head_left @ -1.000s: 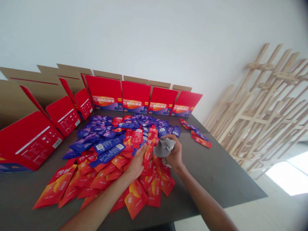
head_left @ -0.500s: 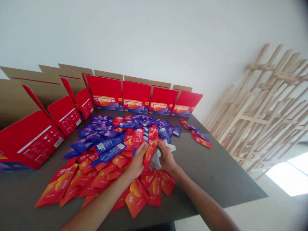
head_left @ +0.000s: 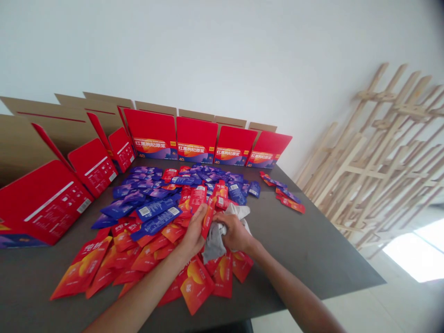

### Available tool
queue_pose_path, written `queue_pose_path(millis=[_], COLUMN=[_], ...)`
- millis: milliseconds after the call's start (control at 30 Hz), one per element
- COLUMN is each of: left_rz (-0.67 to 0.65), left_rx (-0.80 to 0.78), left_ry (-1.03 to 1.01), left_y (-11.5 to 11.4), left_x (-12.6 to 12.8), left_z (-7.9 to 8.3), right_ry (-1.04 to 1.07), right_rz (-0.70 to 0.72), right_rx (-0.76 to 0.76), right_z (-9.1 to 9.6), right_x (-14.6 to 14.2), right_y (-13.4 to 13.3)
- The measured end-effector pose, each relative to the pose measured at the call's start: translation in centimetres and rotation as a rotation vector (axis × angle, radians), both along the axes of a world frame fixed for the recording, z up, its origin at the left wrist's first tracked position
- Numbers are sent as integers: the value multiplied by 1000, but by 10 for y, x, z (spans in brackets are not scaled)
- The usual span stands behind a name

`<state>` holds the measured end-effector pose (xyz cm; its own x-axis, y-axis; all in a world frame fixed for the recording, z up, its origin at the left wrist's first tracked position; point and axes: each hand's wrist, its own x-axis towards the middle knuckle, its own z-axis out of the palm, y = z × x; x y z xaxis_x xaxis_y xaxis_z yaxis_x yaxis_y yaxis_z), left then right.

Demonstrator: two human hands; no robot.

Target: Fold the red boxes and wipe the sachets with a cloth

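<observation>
My left hand is closed round a narrow red pouch and holds it upright over the pile. My right hand grips a crumpled grey cloth and presses it against that pouch; part of the cloth hangs below my fingers and part pokes out behind them. Under both hands lies a heap of red-orange pouches, with blue-purple pouches behind them on the dark table.
Open red cartons with brown flaps stand in a row along the table's back and left edges. A few loose pouches lie at the back right. Wooden frames lean on the wall to the right, beyond the table edge.
My right hand has come down and left with the cloth, from beside the red pouch to against it. The pouch in my left hand has shifted slightly left and lower.
</observation>
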<state>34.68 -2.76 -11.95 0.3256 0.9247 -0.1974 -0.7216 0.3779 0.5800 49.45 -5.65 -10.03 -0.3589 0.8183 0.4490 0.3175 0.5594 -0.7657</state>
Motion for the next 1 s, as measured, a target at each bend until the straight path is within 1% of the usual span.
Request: queue_pose_path(millis=[33,67,100,200,267,300,367,467,500,533,567,633,700,767,800,867,933,1000], left_rz=[17,32,34,-19,-47,-48,-30,21,36,47,53,30,-26,-79,-93,-96,-74,-37], left_rx=[2,21,55,168,196,193,160,103,93,88,85,129,221,350,399,444,430,394], left_ry=[12,24,35,77,95,92,68,44,45,49,50,77,132,215,249,284,278,258], left_y=[0,0,-1,-8,-11,-12,-10,-2,0,2,2,0,-4,-10,-12,-15,-15,-14], left_x=[0,0,1,3,4,5,4,3,2,1,1,2,3,5,7,8,8,7], left_z=[0,1,0,-1,-2,-3,-3,-3,-4,-4,-5,-6,-7,-8,-8,-9,-10,-10], right_ry=[-8,23,93,353,443,446,376,192,149,133,145,242,370,462,491,499,459,405], right_rz=[-1,-35,-95,-273,-301,-286,-215,-25,24,44,28,-101,-249,-330,-353,-374,-382,-347], right_rx=[1,9,20,32,0,-20,-54,-109,-123,-128,-123,-81,-48,-57,-71,-86,-58,-35], right_z=[0,1,2,6,7,7,6,6,6,6,7,9,10,9,8,4,-1,-4], right_x=[0,0,2,8,11,11,9,3,1,0,0,2,7,12,13,14,11,6], right_y=[0,0,1,5,7,8,7,3,1,1,1,2,5,9,10,10,7,2])
